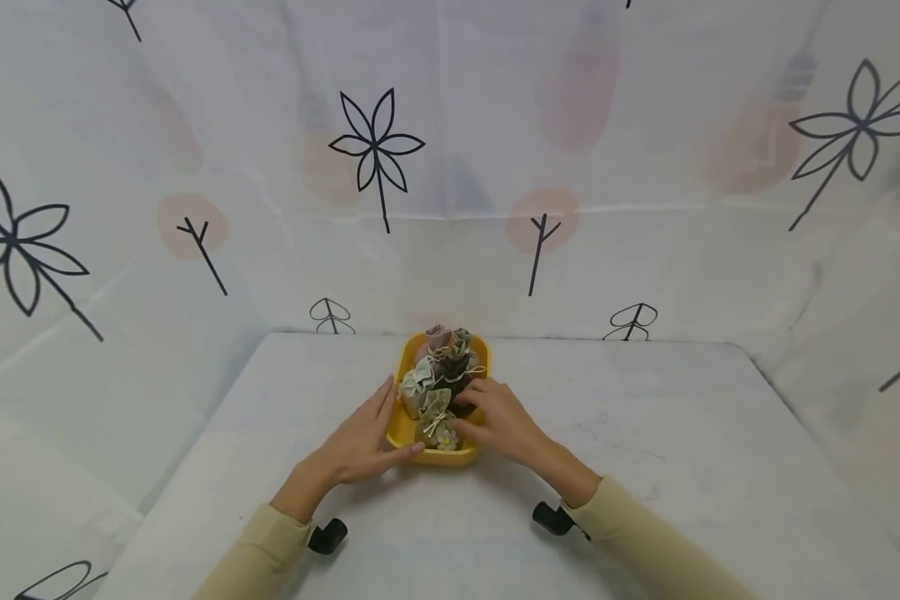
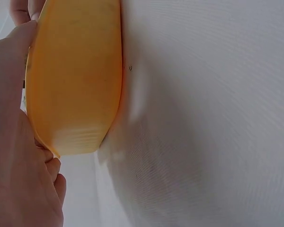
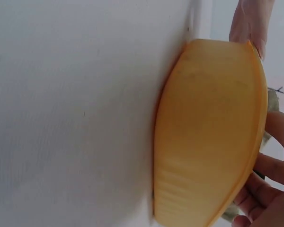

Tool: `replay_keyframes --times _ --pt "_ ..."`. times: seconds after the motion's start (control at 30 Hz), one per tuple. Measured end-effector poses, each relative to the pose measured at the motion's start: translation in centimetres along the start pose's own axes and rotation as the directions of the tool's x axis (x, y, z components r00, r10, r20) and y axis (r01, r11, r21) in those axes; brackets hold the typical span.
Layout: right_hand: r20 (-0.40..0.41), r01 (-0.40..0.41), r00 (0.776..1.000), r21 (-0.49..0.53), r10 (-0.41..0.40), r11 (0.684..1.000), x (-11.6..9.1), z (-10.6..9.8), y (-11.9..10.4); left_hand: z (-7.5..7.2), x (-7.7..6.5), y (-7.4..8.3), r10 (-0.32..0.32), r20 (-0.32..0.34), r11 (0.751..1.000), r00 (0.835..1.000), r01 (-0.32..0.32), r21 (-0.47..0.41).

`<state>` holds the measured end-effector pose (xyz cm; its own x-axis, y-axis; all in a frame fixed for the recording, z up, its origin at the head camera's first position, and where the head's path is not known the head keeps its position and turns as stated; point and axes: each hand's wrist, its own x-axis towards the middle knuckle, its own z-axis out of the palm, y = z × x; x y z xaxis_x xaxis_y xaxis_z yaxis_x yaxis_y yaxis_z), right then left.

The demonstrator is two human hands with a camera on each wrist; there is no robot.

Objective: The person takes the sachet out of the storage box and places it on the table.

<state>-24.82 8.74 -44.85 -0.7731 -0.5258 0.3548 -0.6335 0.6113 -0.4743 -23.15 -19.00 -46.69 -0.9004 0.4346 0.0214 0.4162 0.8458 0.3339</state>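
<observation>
A yellow tray [image 1: 465, 457] holds several small drawstring cloth pouches. My left hand [image 1: 356, 437] holds its near left corner, fingers along the left side and thumb on the front rim. In the left wrist view the left fingers [image 2: 52, 165] wrap past the tray's end. Over the right rim reaches my right hand [image 1: 506, 421], its thumb and curled fingers about a dark brown pouch [image 1: 461, 407]. Just beside that thumb stands a tan pouch with a flower [image 1: 435, 404]. A pale pouch [image 1: 417, 379] sits at the left, a pink pouch [image 1: 437, 337] at the back.
The tray stands on a white-covered table [image 1: 645, 433], near its back edge. Behind hangs a white patterned cloth [image 1: 450, 167]. Each wrist wears a black camera, the left camera [image 1: 327, 536] and the right camera [image 1: 552, 518].
</observation>
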Motion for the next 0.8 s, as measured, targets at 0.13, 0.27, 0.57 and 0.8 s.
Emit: replay_keyframes --times 0.13,0.27,0.57,0.8 --pt "0.001 -0.013 1.000 -0.023 0.013 1.000 0.3 0.7 -0.6 0.0 0.0 -0.1 0.001 0.002 1.000 1.000 -0.001 0.006" --pt "-0.031 -0.031 0.999 -0.057 0.029 0.998 0.5 1.6 -1.1 -0.1 0.0 0.0 -0.004 0.016 1.000 1.000 0.004 0.015" --pt "-0.082 -0.072 0.994 -0.013 0.070 0.997 0.9 2.9 -1.5 -0.2 0.0 0.4 -0.011 0.012 1.000 1.000 0.011 0.021" --pt "-0.063 -0.059 0.996 -0.010 0.058 0.998 0.7 2.9 -1.4 -0.2 -0.1 0.5 -0.010 0.014 1.000 1.000 0.009 0.017"
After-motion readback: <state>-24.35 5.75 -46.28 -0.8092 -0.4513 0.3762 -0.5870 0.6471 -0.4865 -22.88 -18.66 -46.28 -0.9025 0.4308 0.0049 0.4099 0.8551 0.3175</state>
